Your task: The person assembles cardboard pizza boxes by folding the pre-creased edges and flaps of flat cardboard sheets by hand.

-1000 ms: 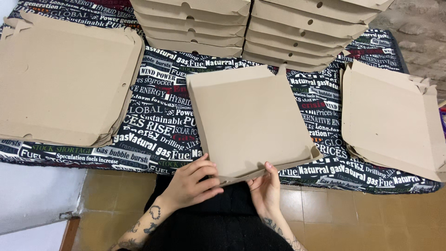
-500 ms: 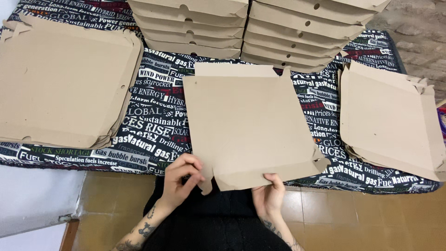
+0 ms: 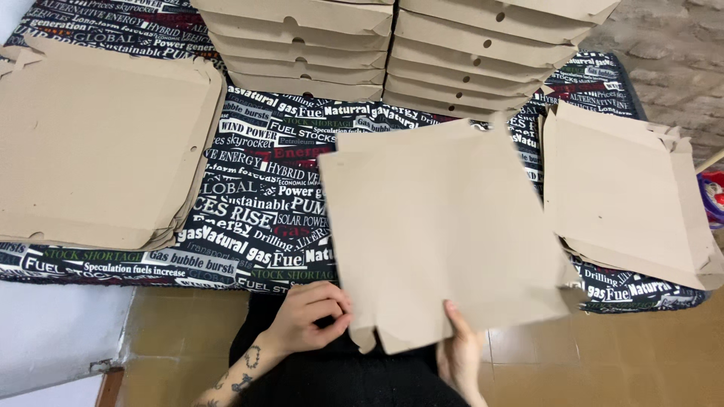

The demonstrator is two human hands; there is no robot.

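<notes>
1. While both hands grip its near edge, the flat cardboard sheet [image 3: 445, 226] lies tilted over the near side of the table, its near part jutting out past the table's edge above the tiled floor [image 3: 603, 362]. It is plain brown board, matt and smooth, roughly square, with small flaps and notches along its near edge.
2. At the sheet's near left corner, the left hand [image 3: 313, 316] has its fingers curled together, pinching a flap.
3. Under the near edge, the right hand [image 3: 460, 350] shows its thumb pressed on top of the board; its other fingers are hidden beneath.
4. Covering the table is a black cloth [image 3: 256, 188] printed with white lettering.
5. To the left lies a stack of flat blanks [image 3: 98, 151]; to the right, a second stack of blanks [image 3: 626, 196], notched along its right side.
6. At the far side stand two piles of folded boxes [image 3: 392, 53] with small round holes in their fronts; their tops are cut off by the frame.
7. At the right edge, a purple object [image 3: 713, 197] is too cropped to make out.
</notes>
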